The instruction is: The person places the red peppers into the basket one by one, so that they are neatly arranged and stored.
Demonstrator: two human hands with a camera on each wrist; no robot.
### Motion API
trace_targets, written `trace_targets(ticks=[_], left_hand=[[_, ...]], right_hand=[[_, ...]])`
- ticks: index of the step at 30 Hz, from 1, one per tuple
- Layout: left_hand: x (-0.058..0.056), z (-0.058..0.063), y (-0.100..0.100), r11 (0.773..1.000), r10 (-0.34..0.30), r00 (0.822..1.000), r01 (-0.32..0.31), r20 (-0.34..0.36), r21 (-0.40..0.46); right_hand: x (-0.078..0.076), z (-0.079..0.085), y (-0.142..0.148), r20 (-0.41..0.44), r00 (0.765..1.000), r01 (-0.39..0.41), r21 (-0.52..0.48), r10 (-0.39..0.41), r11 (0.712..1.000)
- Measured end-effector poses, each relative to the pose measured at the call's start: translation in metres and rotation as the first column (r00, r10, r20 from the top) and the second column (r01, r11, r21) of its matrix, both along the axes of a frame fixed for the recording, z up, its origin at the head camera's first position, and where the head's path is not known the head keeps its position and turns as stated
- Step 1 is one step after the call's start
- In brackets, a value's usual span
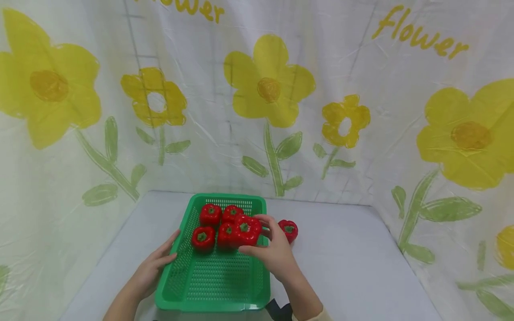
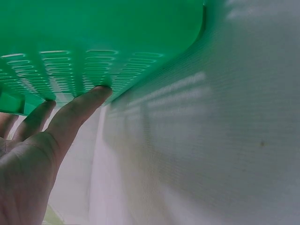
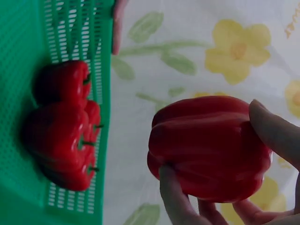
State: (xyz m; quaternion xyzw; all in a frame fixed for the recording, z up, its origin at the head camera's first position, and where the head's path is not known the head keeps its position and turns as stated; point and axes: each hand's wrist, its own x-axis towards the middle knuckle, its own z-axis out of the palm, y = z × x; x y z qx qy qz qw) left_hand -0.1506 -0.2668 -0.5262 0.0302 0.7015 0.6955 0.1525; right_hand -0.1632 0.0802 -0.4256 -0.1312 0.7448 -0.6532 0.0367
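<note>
My right hand [image 1: 275,252] grips a red bell pepper [image 1: 246,230], fingers and thumb around its sides, held above the right part of a green plastic basket [image 1: 218,278]. In the right wrist view the same bell pepper [image 3: 206,150] shows its ribbed side. Several more red bell peppers [image 1: 203,238] stand stem up in the far half of the basket. My left hand [image 1: 148,272] rests against the basket's left side. Its fingers [image 2: 77,110] lie fairly straight along the slotted outer wall in the left wrist view.
Another red bell pepper [image 1: 288,230] lies on the pale table [image 1: 345,258], right of the basket and partly behind my right hand. A white curtain [image 1: 209,147] printed with yellow flowers hangs behind the table and along both sides. A dark object [image 1: 277,310] shows near my right forearm.
</note>
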Motion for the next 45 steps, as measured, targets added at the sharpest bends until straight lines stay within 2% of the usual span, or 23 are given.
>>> trace_targets(ticks=[4,10,19,23,28,33,37,45], left_hand=[[-0.001,0.001,0.0,1.0,0.005,1.0,-0.005,0.003,-0.016],[-0.002,-0.001,-0.001,1.0,0.003,1.0,-0.003,0.008,-0.016],[0.0,-0.002,-0.003,1.0,-0.001,1.0,0.001,0.008,0.031],[0.001,-0.003,-0.002,0.999,0.012,0.999,-0.013,0.032,0.03],[0.001,-0.002,-0.001,0.999,0.011,1.0,-0.012,0.023,0.039],[-0.002,0.0,-0.001,1.0,-0.013,1.0,0.013,0.014,0.022],[-0.003,0.001,-0.002,1.0,-0.009,1.0,0.009,0.011,0.011],[-0.002,-0.002,-0.002,0.999,-0.02,1.0,0.019,0.014,0.044]], right_hand=[[0.002,0.001,-0.012,0.018,1.0,0.001,-0.009,-0.001,1.0],[0.006,-0.004,-0.03,0.043,0.999,0.003,0.046,-0.005,0.999],[0.008,-0.028,-0.068,0.032,0.998,-0.059,0.147,0.055,0.987],[0.011,-0.038,-0.085,0.055,0.997,-0.065,0.183,0.055,0.981],[0.014,-0.05,-0.099,0.092,0.994,-0.07,0.226,0.05,0.972],[0.014,-0.056,-0.108,0.125,0.992,-0.039,0.306,0.0,0.951],[0.013,-0.06,-0.115,0.148,0.989,-0.057,0.348,0.005,0.936],[0.015,-0.07,-0.125,0.161,0.987,-0.066,0.475,-0.013,0.878]])
